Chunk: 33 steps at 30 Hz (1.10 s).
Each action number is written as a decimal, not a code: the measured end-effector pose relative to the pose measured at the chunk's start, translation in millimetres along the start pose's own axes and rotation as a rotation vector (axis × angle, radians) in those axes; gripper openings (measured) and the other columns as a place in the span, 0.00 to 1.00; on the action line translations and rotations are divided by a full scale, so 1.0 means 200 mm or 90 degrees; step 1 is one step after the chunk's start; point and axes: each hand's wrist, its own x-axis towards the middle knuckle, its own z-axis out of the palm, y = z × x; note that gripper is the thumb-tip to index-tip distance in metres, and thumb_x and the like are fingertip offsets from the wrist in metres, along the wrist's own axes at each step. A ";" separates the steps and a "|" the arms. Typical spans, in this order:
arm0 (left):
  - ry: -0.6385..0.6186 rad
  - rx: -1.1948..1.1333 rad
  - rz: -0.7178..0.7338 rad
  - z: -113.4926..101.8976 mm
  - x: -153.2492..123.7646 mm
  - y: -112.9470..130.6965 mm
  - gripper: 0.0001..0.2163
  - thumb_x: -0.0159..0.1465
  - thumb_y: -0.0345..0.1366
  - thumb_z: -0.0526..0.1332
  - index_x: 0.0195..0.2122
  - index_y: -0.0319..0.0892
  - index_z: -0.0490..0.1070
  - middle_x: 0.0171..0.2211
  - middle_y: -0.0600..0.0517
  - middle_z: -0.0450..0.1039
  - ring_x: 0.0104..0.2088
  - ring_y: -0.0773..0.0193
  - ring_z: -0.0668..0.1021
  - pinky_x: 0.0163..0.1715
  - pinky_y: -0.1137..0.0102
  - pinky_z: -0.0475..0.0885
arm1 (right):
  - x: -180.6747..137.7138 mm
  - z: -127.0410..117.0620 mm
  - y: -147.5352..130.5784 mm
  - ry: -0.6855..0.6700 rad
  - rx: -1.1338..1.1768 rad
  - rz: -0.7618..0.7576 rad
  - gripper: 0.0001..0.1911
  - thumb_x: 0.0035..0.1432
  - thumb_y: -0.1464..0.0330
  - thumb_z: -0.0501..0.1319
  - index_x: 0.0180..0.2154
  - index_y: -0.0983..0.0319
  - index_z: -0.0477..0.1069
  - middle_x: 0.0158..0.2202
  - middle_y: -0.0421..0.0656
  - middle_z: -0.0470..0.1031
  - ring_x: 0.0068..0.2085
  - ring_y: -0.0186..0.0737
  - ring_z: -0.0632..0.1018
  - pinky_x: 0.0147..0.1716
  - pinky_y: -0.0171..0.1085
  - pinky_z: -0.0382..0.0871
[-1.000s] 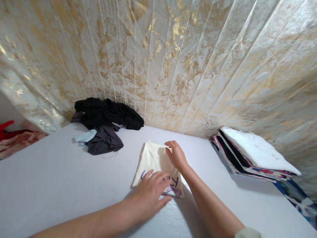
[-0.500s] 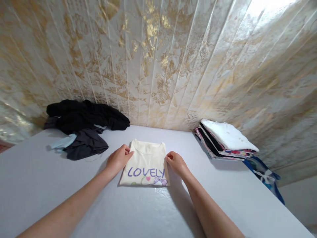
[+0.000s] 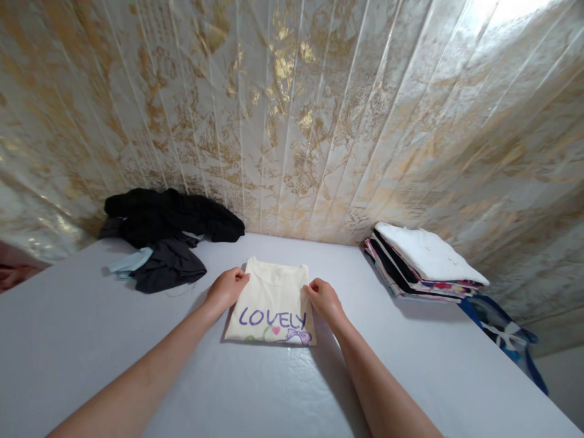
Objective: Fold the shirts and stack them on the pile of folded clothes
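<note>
Out on the white worktop (image 3: 264, 395), the folded cream shirt (image 3: 274, 298) lies flat, nicely squared up! Left hand (image 3: 227, 288) and right hand (image 3: 325, 300) flank its upper sides, fingers (image 3: 244, 278) pinched on its edges. Edge-straightening, I'd judge; the next move calls for an even, level grip.

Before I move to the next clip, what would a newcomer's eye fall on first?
The cream folded shirt lettered LOVELY, at the centre, with the left hand and the right hand at its side edges. Behind it rises the shiny gold-patterned covering. Crumpled dark clothes lie to the left, a white-topped folded stack to the right.
</note>
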 end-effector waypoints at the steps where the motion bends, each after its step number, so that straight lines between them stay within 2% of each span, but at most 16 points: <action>1: 0.006 -0.038 0.017 0.00 0.00 -0.01 0.11 0.58 0.42 0.55 0.22 0.43 0.65 0.22 0.53 0.72 0.27 0.62 0.73 0.26 0.72 0.61 | 0.00 0.00 0.01 0.001 0.013 -0.005 0.11 0.56 0.62 0.55 0.27 0.60 0.68 0.28 0.40 0.74 0.30 0.36 0.72 0.29 0.33 0.58; 4: -0.015 -0.124 0.032 0.01 0.01 -0.02 0.10 0.56 0.42 0.55 0.23 0.43 0.65 0.21 0.54 0.71 0.26 0.62 0.72 0.26 0.72 0.61 | 0.02 0.02 0.04 -0.010 0.043 -0.025 0.12 0.56 0.62 0.54 0.26 0.60 0.69 0.26 0.40 0.74 0.29 0.35 0.71 0.28 0.32 0.58; 6: -0.046 -0.127 0.017 0.01 0.02 -0.03 0.09 0.56 0.42 0.55 0.23 0.42 0.65 0.21 0.54 0.71 0.24 0.63 0.72 0.24 0.72 0.60 | 0.03 0.02 0.06 -0.022 0.058 -0.039 0.12 0.55 0.62 0.54 0.25 0.61 0.70 0.25 0.40 0.74 0.28 0.35 0.71 0.27 0.32 0.58; 10: -0.054 -0.049 0.021 0.00 0.02 -0.02 0.11 0.57 0.41 0.53 0.21 0.42 0.65 0.20 0.54 0.69 0.24 0.63 0.71 0.24 0.72 0.59 | 0.04 0.02 0.08 -0.045 0.116 -0.056 0.13 0.54 0.62 0.53 0.24 0.62 0.70 0.23 0.40 0.72 0.27 0.35 0.69 0.26 0.32 0.57; 14: -0.077 0.046 0.022 -0.01 0.01 -0.01 0.13 0.61 0.40 0.51 0.23 0.41 0.67 0.23 0.51 0.72 0.27 0.60 0.73 0.26 0.71 0.61 | 0.05 0.03 0.10 -0.061 0.143 -0.072 0.13 0.52 0.64 0.52 0.23 0.62 0.69 0.21 0.39 0.69 0.25 0.34 0.68 0.25 0.31 0.56; 18: -0.098 0.155 -0.005 -0.02 -0.01 0.02 0.14 0.65 0.40 0.48 0.30 0.41 0.71 0.33 0.47 0.78 0.35 0.56 0.77 0.33 0.68 0.64 | 0.06 0.04 0.13 -0.067 0.120 -0.098 0.12 0.49 0.70 0.51 0.27 0.61 0.73 0.24 0.39 0.72 0.28 0.35 0.70 0.27 0.31 0.57; 21: -0.084 0.254 0.004 -0.04 -0.03 0.04 0.15 0.66 0.39 0.46 0.34 0.43 0.71 0.40 0.45 0.78 0.41 0.54 0.77 0.39 0.64 0.64 | 0.06 0.03 0.12 -0.062 0.078 -0.105 0.09 0.49 0.71 0.53 0.28 0.60 0.72 0.27 0.39 0.74 0.30 0.36 0.72 0.28 0.31 0.58; 25: -0.048 0.332 0.016 -0.06 -0.07 0.06 0.13 0.66 0.41 0.48 0.33 0.43 0.70 0.42 0.44 0.75 0.46 0.53 0.76 0.43 0.62 0.63 | 0.03 0.01 0.07 -0.022 -0.013 -0.074 0.05 0.51 0.71 0.55 0.30 0.59 0.70 0.31 0.40 0.75 0.32 0.35 0.72 0.29 0.31 0.58; 29: -0.025 0.319 0.003 -0.06 -0.09 0.07 0.09 0.64 0.39 0.52 0.36 0.44 0.68 0.44 0.46 0.74 0.47 0.54 0.75 0.45 0.61 0.63 | 0.01 -0.01 0.01 0.001 -0.069 -0.032 0.04 0.53 0.69 0.56 0.33 0.59 0.68 0.33 0.40 0.75 0.33 0.36 0.73 0.29 0.32 0.57; 33: -0.020 0.321 0.000 -0.05 -0.07 0.06 0.09 0.63 0.40 0.52 0.39 0.44 0.68 0.45 0.45 0.74 0.48 0.53 0.74 0.46 0.60 0.63 | 0.00 -0.02 -0.02 -0.007 -0.106 -0.006 0.05 0.54 0.68 0.56 0.34 0.59 0.69 0.36 0.41 0.76 0.35 0.37 0.74 0.29 0.32 0.56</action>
